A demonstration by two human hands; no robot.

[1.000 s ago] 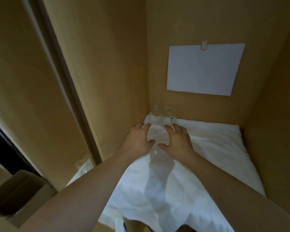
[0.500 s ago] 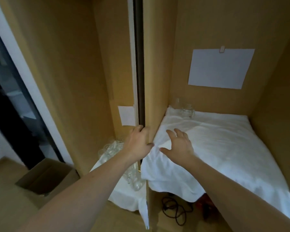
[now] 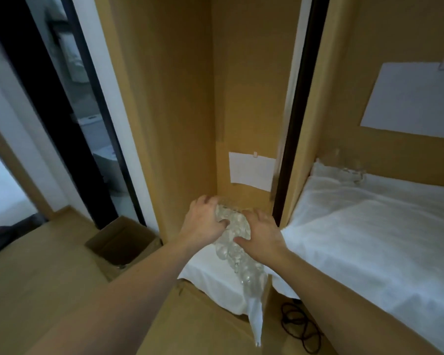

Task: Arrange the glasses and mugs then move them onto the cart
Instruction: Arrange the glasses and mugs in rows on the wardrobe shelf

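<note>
Glassware point(image 3: 237, 242) sat bunched in a tight cluster on the white cloth point(image 3: 205, 270) covering the narrow left shelf, running from the back corner down toward the shelf's front right edge; blur kept us from telling glasses from mugs or counting them. We had our left hand point(image 3: 203, 221) on the cluster's far left side, fingers curled over the rims and thumb pressed against the glass, and our right hand point(image 3: 260, 237) against its right side, fingers spread and bent over the tops. Whether either hand had truly closed round a single piece, or only cupped and pressed the group together, we could not tell.

A few more clear glasses point(image 3: 351, 170) stood at the back left corner of the wider right shelf, on its own white cloth point(image 3: 369, 239), well apart from our hands. Small paper sheets were clipped to the back panels: one point(image 3: 251, 171) above the cluster, a larger one point(image 3: 415, 98) over the right shelf. An open cardboard box point(image 3: 118, 242) sat on the floor to the left, and a dark cable point(image 3: 300, 326) lay coiled under the right shelf.

We judged the task to be early: the gathering was in hand on the left shelf, the pieces on the right shelf waited, no cart showed anywhere, and so all the moving was left to do.
</note>
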